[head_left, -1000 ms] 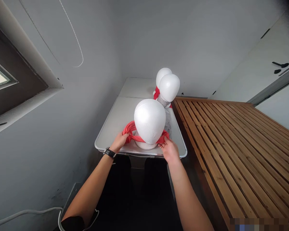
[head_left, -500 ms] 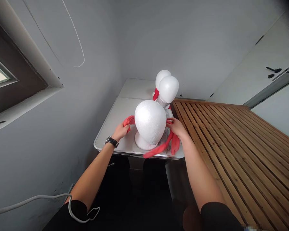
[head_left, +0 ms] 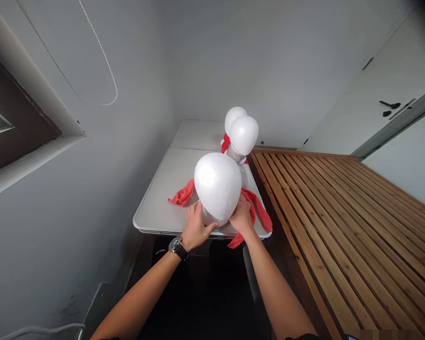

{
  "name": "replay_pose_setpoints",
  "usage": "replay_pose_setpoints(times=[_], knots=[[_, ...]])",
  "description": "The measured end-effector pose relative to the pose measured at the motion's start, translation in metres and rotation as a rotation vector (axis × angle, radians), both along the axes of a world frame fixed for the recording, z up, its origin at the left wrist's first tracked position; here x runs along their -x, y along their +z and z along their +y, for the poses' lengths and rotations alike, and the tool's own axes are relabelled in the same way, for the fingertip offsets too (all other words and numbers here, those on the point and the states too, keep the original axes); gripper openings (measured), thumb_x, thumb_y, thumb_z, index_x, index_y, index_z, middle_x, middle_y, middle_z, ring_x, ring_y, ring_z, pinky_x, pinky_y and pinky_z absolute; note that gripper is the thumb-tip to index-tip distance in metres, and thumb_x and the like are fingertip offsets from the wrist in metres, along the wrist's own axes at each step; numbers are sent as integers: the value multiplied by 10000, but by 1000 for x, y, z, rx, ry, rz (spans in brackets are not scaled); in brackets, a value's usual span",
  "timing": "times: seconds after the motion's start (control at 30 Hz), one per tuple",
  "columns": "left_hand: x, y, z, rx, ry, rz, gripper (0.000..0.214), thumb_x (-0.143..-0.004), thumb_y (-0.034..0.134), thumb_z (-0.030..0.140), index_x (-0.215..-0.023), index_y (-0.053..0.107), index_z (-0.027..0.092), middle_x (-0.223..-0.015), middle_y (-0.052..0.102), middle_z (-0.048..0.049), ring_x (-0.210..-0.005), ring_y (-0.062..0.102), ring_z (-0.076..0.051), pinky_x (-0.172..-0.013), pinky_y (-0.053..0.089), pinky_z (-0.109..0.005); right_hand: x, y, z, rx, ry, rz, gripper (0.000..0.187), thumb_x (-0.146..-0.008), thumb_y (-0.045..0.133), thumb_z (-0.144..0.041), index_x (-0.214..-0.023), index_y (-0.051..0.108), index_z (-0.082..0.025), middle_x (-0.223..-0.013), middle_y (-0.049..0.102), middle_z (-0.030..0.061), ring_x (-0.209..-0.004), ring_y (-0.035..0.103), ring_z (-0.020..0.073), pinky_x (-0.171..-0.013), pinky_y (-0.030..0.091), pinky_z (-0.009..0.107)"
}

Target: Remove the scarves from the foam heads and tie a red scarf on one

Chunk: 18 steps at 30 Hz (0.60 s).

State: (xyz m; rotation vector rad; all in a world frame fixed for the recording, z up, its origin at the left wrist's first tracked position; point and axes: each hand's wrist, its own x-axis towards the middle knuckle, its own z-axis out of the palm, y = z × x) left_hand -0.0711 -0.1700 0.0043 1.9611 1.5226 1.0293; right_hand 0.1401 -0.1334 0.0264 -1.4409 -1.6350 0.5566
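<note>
A white foam mannequin head (head_left: 217,185) stands on the table close to its front edge. My left hand (head_left: 196,226), with a black wristwatch (head_left: 178,247) on its wrist, wraps the front left of the foam neck. My right hand (head_left: 241,216) grips the lower right side of the same head. A red cloth scarf (head_left: 257,212) passes out of sight behind the neck. One loose end (head_left: 182,194) lies on the table to the left, and the other trails right and over the front edge.
Two more foam heads (head_left: 243,135) with red and grey cloth at their necks stand behind, towards the far end of the white metal-rimmed table (head_left: 159,208). A slatted wooden bench (head_left: 322,226) runs along the right. A grey wall (head_left: 92,212) rises on the left.
Both hands have moved to the front of the neck and now hold the head. The red scarf has left my left hand, and its ends lie spread on either side.
</note>
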Motion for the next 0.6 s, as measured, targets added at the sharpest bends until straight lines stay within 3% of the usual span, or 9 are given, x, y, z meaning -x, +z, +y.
replay_pose_setpoints(times=[0.07,0.13,0.23,0.33,0.43,0.53,0.6], knots=[[-5,-2,3,-25,-37,-79,911,-841,812,532,-1608,423,233,-1578,504,-202,-1492,430,-413,-1227,368,-602,13,-4,-10,-37,6,42,305,-856,601,-188,-1096,776,-254,-1284,722,83,-1309,605,328,-1141,435,498],[-6,-3,6,-16,-31,-180,842,-857,799,540,-1574,464,251,-1577,529,-178,-1489,467,-379,-1233,404,-568,23,-6,-17,-75,36,72,352,-845,510,-119,-1013,779,-271,-1188,756,58,-1266,643,295,-1132,459,487],[3,1,10,54,38,-346,870,-798,850,565,-1538,498,276,-1540,586,-141,-1434,555,-354,-1199,488,-540,31,-6,-24,-77,73,128,419,-818,510,-92,-1038,791,-310,-1248,751,37,-1323,628,293,-1185,428,519],[26,24,32,82,163,-410,893,-714,913,572,-1484,572,274,-1495,633,-125,-1395,595,-366,-1178,527,-539,34,-5,-28,-75,17,189,363,-881,573,-176,-1122,784,-345,-1361,704,35,-1364,601,307,-1211,404,547],[63,63,91,-4,246,-354,782,-758,889,543,-1426,641,222,-1408,690,-132,-1382,604,-350,-1196,519,-503,34,-11,-30,-40,-5,186,274,-935,605,-271,-1144,764,-347,-1393,680,50,-1363,596,316,-1211,397,561],[102,102,184,-138,314,-301,691,-789,869,468,-1365,676,140,-1347,714,-151,-1369,610,-323,-1193,510,-441,36,-27,-29,18,46,122,256,-949,601,-289,-1152,751,-333,-1399,678,68,-1366,597,328,-1218,378,590],[121,118,249,-154,288,-298,659,-767,879,416,-1326,693,122,-1336,718,-146,-1326,636,-308,-1171,519,-422,39,-40,-27,42,67,96,270,-943,611,-287,-1169,750,-335,-1392,684,73,-1375,595,342,-1217,374,616]])
